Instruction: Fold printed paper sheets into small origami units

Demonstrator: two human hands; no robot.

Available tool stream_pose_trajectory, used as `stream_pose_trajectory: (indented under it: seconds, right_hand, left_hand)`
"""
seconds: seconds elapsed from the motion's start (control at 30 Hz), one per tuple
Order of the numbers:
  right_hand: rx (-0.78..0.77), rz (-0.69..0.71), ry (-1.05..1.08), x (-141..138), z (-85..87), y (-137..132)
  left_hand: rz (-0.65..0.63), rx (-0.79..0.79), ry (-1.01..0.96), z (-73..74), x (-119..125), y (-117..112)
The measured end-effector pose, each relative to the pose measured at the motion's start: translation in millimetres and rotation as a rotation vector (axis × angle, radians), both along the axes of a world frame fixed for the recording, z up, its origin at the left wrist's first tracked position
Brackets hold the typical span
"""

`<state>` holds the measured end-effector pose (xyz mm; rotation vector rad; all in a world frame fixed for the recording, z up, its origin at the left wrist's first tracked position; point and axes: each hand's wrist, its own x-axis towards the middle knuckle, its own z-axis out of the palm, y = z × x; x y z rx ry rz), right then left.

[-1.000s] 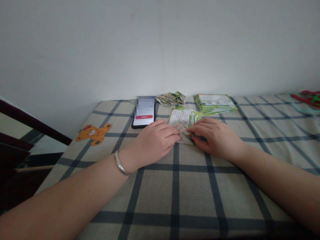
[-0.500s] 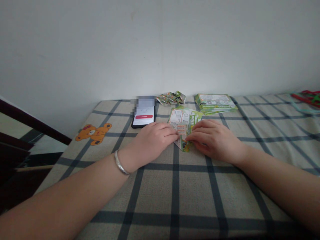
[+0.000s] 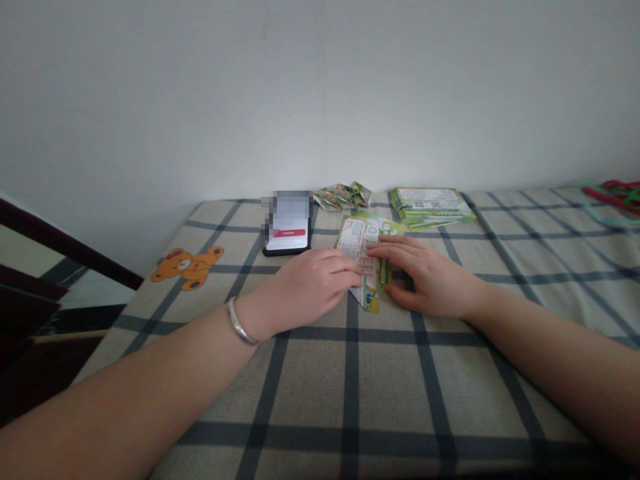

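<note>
A green and white printed paper sheet (image 3: 356,235) lies on the checked tablecloth between my hands, its lower corner pointing toward me. My left hand (image 3: 317,283), with a silver bangle at the wrist, has its fingers together and closed on the sheet's left edge; its thumb is hidden. Across the right part of the sheet, my right hand (image 3: 425,273) lies with fingers stretched out and the thumb apart, touching the print. Parts of the sheet are covered by both hands.
Beyond my left hand lies a phone (image 3: 287,237) with its screen lit. Near the wall are folded patterned paper pieces (image 3: 344,197) and a stack of green printed sheets (image 3: 433,205). A bear sticker (image 3: 187,268) is at left; red and green items (image 3: 623,195) lie far right.
My right hand's fingers have spread out flatter and shifted left over the sheet. My left hand has moved slightly down and right. The sheet's lower corner sits a little nearer me.
</note>
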<state>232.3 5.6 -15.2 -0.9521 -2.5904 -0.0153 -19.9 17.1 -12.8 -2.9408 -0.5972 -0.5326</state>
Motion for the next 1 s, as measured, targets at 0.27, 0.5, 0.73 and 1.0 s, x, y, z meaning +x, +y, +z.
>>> stream_pose_trajectory:
  seconds: [0.27, 0.5, 0.73, 1.0]
  right_hand:
    - [0.021, -0.028, -0.018, -1, 2.2, 0]
    - [0.087, -0.052, -0.113, -6, 11.5, -4]
    - [0.107, -0.052, -0.133, -4, 12.8, -4]
    - [0.093, -0.058, -0.157, -1, 13.8, -5]
  left_hand:
    - [-0.005, -0.020, 0.009, 4.5, 1, -1]
    - [0.056, -0.012, 0.022, 7.7, 3, -4]
    - [0.039, 0.058, 0.022, 9.2, 3, -6]
    - [0.161, 0.094, -0.006, 5.6, 2, -7]
